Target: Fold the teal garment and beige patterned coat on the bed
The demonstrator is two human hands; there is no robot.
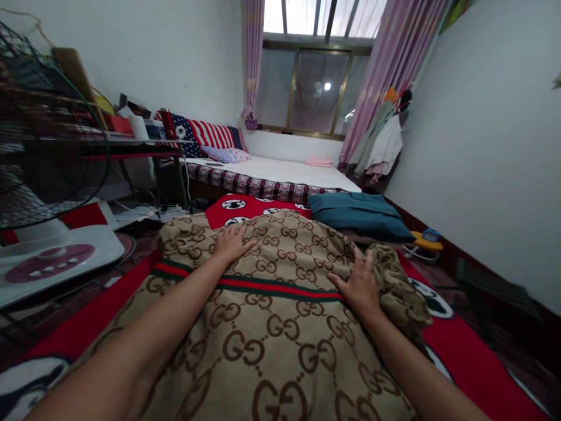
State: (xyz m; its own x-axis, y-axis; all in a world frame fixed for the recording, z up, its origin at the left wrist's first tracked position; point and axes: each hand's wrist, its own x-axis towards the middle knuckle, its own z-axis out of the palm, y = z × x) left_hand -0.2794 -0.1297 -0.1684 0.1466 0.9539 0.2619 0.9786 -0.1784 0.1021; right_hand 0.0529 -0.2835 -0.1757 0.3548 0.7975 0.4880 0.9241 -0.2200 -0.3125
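A tan cover [280, 324] with a brown letter pattern and a green-and-red stripe is spread out in front of me. It looks like a blanket or duvet cover; I cannot tell which. My left hand [232, 242] rests flat on its far left part, fingers spread, beyond the stripe. On the far right part lies my right hand [362, 283], fingers apart, beside a bunched fold of the same cloth. Neither hand grips the fabric visibly. Beneath the cover is a red cloth [473, 351] with black-and-white round motifs.
A teal pillow [362, 215] lies beyond the cover. At the left stand a fan [48, 140] and a cluttered desk [149, 140]. Farther back is a bed [280, 166] under the window. A yellow stool [424, 241] and a dark chair [497, 286] are at the right.
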